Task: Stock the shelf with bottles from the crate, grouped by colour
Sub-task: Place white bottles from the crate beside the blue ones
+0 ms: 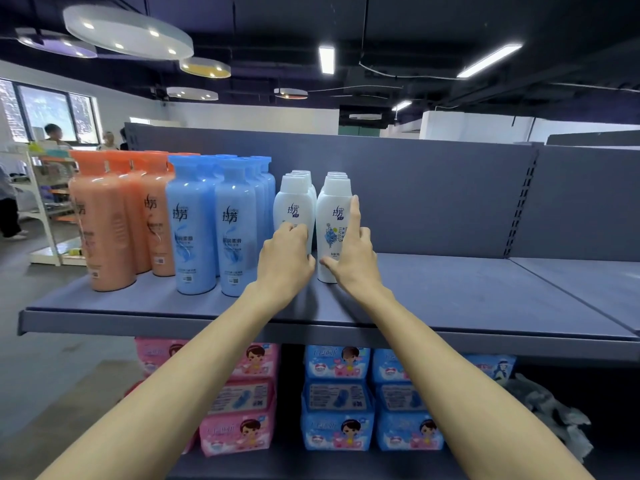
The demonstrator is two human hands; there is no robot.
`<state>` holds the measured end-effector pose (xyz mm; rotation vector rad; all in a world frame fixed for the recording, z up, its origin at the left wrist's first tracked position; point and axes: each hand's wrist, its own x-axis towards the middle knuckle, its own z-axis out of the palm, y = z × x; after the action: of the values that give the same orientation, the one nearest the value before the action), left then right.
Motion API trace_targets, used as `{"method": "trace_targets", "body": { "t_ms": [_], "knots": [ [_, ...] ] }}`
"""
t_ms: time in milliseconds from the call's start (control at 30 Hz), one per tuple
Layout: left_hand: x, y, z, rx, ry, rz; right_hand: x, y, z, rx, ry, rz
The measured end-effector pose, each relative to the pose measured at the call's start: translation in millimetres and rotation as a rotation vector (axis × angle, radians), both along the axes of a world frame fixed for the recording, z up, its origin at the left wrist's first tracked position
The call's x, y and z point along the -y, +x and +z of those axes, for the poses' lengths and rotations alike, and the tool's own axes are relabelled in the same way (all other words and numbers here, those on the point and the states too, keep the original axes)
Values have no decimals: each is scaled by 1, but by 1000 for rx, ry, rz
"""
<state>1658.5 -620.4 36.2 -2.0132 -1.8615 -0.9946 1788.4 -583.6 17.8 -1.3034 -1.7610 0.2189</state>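
On a grey shelf, the left hand grips one white bottle; the right hand holds another, forefinger raised, beside blue bottles and orange bottles.

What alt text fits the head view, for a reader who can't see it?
Two bare hands reach onto a grey metal shelf: the left hand curls around the front left white plastic bottle, and the right hand holds the front right white plastic bottle, forefinger raised. To their left stand blue plastic bottles, then orange plastic bottles.
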Motion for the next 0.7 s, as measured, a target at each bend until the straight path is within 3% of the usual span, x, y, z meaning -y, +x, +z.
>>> {"method": "trace_targets", "body": {
  "t_ms": [433,700],
  "knots": [
    [27,-12,2,-55,-96,-14,17,-6,6,5,-59,-33],
    [48,-11,9,-113,-86,-7,40,-4,23,96,6,-80]
  ]
}}
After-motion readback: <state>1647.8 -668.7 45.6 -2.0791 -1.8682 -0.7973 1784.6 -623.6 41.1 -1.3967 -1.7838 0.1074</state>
